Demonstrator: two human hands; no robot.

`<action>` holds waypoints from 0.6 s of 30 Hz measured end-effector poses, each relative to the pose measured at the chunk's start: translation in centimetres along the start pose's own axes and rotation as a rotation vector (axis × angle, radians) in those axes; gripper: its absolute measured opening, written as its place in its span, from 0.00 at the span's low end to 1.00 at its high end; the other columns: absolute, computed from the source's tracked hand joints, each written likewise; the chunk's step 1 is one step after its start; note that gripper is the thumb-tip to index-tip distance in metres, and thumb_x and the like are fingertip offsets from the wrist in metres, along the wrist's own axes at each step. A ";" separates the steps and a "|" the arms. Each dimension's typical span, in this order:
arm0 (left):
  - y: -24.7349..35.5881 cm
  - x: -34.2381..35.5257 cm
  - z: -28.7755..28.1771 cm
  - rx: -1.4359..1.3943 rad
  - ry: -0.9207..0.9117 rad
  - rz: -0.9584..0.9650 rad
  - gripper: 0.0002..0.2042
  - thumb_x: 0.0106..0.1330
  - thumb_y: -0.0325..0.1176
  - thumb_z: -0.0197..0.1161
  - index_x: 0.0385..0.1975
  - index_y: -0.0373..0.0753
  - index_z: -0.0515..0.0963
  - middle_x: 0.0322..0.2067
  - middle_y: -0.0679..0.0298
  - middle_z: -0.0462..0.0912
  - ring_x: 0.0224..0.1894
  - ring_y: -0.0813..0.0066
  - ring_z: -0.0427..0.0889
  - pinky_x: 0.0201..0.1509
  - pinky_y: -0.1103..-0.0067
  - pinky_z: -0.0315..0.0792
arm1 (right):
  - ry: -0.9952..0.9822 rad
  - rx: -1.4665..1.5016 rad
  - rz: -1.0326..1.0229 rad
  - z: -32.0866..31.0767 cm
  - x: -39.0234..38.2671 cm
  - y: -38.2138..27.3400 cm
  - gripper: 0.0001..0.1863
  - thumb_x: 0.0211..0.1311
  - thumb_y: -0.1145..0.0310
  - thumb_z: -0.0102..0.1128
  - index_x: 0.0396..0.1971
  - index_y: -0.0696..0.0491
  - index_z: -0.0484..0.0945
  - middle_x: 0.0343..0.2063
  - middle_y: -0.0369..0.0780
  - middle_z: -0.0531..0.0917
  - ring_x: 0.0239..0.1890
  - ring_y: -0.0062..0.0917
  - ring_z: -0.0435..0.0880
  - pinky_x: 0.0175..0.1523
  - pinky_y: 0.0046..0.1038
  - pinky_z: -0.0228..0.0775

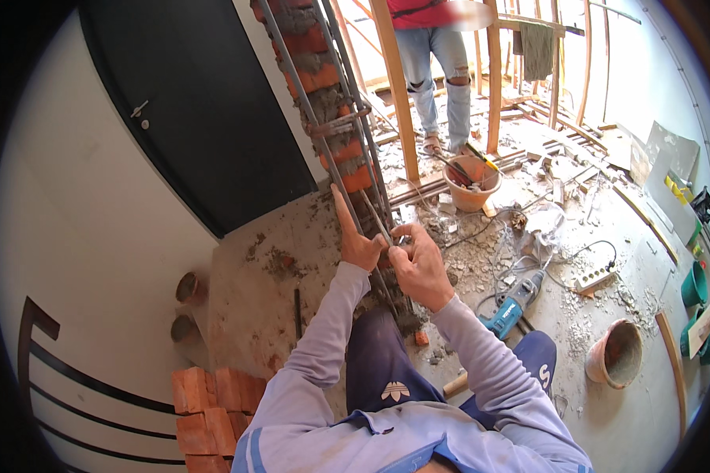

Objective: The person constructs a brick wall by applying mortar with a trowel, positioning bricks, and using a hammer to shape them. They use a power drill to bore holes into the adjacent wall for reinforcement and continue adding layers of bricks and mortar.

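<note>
Upright steel reinforcing bars (285, 59) run along a brick-and-mortar column (317, 77) in front of me, tied by a rusty stirrup (338, 124). My left hand (358, 243) lies against one bar, its index finger stretched up along the steel and its thumb spread toward my right hand. Its other fingers are mostly hidden. Just to the right, my right hand (420, 268) is closed, thumb and index finger pinching a thin steel rod (377, 215) that slants between the bars. The two hands nearly touch at the rod's lower end.
Orange bricks (193, 392) are stacked at lower left. A teal power drill (514, 306), power strip (595, 278), mortar bucket (614, 355) and tool bucket (473, 183) stand on the rubble-strewn floor. A person in torn jeans (443, 75) stands beyond wooden posts. A dark door (189, 102) is at left.
</note>
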State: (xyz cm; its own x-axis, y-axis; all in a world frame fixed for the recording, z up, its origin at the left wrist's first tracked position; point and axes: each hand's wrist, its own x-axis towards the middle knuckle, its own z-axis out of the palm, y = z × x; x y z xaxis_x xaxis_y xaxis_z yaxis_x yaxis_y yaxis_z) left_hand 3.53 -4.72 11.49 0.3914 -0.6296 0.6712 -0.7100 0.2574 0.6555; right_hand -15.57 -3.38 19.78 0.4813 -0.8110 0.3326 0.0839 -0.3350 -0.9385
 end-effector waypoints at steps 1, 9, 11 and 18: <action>-0.5 0.0 -0.2 -0.002 0.012 0.020 0.68 0.40 0.82 0.51 0.72 0.37 0.31 0.72 0.47 0.36 0.75 0.53 0.39 0.75 0.65 0.41 | -0.002 0.004 -0.013 0.3 0.2 0.3 0.08 0.61 0.73 0.54 0.34 0.63 0.75 0.13 0.37 0.76 0.15 0.14 0.70 0.22 0.23 0.61; 1.9 1.5 -0.6 -0.052 0.063 0.128 0.66 0.44 0.81 0.51 0.71 0.33 0.33 0.72 0.46 0.36 0.75 0.55 0.38 0.75 0.66 0.40 | -0.003 -0.008 -0.121 0.6 1.0 0.0 0.13 0.62 0.68 0.58 0.40 0.63 0.78 0.22 0.43 0.83 0.22 0.22 0.81 0.31 0.26 0.72; 1.6 1.2 0.2 -0.080 0.066 0.130 0.66 0.44 0.80 0.51 0.71 0.33 0.33 0.72 0.46 0.36 0.75 0.55 0.38 0.75 0.66 0.40 | -0.015 -0.028 -0.090 0.3 1.1 0.3 0.13 0.62 0.68 0.58 0.40 0.63 0.79 0.24 0.44 0.84 0.24 0.23 0.82 0.32 0.27 0.73; 2.6 -0.1 0.2 -0.102 0.037 0.084 0.65 0.47 0.74 0.60 0.71 0.32 0.34 0.72 0.47 0.38 0.75 0.57 0.38 0.75 0.68 0.40 | -0.007 -0.015 -0.044 0.0 -0.2 0.3 0.11 0.61 0.71 0.55 0.38 0.63 0.79 0.28 0.45 0.85 0.28 0.24 0.85 0.34 0.26 0.75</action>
State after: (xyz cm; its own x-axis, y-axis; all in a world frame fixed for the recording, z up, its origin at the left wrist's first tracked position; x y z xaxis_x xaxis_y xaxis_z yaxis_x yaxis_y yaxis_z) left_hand 1.51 -4.08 13.05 0.3560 -0.5756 0.7362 -0.6786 0.3824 0.6271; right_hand -15.65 -3.32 19.41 0.4833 -0.7920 0.3730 0.0922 -0.3777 -0.9213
